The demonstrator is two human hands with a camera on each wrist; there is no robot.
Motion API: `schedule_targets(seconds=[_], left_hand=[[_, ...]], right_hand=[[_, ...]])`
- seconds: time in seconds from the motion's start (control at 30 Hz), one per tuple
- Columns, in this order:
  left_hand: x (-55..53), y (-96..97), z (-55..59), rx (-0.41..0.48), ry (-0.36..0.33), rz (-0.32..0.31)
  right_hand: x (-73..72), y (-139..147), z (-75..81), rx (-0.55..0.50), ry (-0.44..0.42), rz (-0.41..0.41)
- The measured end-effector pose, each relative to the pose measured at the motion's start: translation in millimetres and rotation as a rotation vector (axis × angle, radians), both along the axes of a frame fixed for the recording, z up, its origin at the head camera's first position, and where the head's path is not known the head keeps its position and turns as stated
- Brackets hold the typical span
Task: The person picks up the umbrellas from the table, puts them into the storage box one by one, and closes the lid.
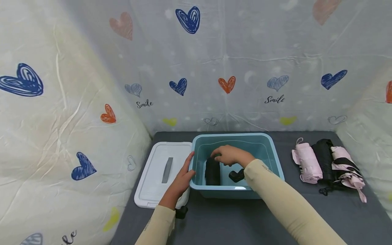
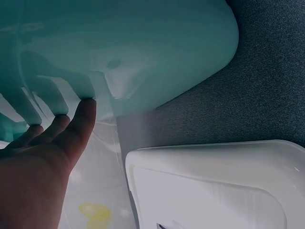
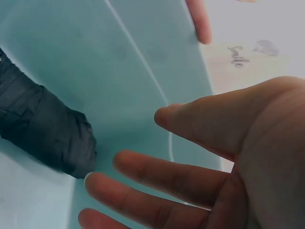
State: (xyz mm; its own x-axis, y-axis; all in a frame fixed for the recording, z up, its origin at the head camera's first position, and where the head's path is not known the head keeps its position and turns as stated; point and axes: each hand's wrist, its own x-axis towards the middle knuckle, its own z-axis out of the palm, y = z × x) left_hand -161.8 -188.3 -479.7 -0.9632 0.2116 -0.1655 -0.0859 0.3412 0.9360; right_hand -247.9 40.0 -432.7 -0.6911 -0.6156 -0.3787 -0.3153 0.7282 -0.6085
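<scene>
Inside a teal plastic bin [image 1: 277, 163], a rolled black umbrella [image 1: 212, 175] lies along the left side. My right hand [image 1: 230, 154] is over the bin beside the umbrella's far end. In the right wrist view its fingers [image 3: 157, 195] are spread and relaxed, apart from the umbrella [image 3: 45, 121], with nothing between them and the thumb. My left hand [image 1: 181, 180] rests against the bin's left wall, thumb near the rim. In the left wrist view, its straight fingertips touch the bin's outer wall [image 2: 157, 43].
Left of the bin lies a white lid [image 1: 153, 183] with a grey handle [image 1: 167, 170]. On the dark tabletop [image 1: 220, 217] at right lie a rolled pink umbrella [image 1: 307, 163], a black one [image 1: 324, 160] and a pink-and-black one [image 1: 346, 166]. A heart-printed curtain [image 1: 251, 44] surrounds the table.
</scene>
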Motion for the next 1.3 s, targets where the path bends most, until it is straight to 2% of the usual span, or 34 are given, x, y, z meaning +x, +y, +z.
schedule_targets(seconds=[0.07,0.1,0.2,0.3,0.43,0.57,0.8,1.3], left_hand=[[3.1,1.4,8.9,-0.011,-0.001,-0.008],[3.1,1.0,9.4,-0.013,0.0,-0.01],[-3.4,-2.3,-2.0,-0.011,0.001,-0.009],[-10.9,-6.4,-19.1,0.0,0.005,-0.008],[-11.6,-8.8,-26.9,-0.006,0.023,0.004],[-10.0,-9.7,-27.8,-0.008,0.032,0.016],[-11.5,-8.3,-26.5,-0.007,0.041,-0.005],[-14.6,-7.0,-25.6,-0.028,0.04,0.005]], right_hand=[[2.0,4,3.3,0.0,0.014,0.008],[2.9,6,4.9,0.0,0.022,0.011],[4.2,13,7.9,0.0,0.048,0.016],[4.2,21,9.4,-0.003,0.058,0.016],[4.2,29,9.7,-0.039,0.022,0.004],[6.0,35,13.5,-0.093,-0.012,-0.011],[10.9,45,21.5,-0.101,0.042,-0.002],[15.2,76,30.2,-0.173,0.044,-0.022]])
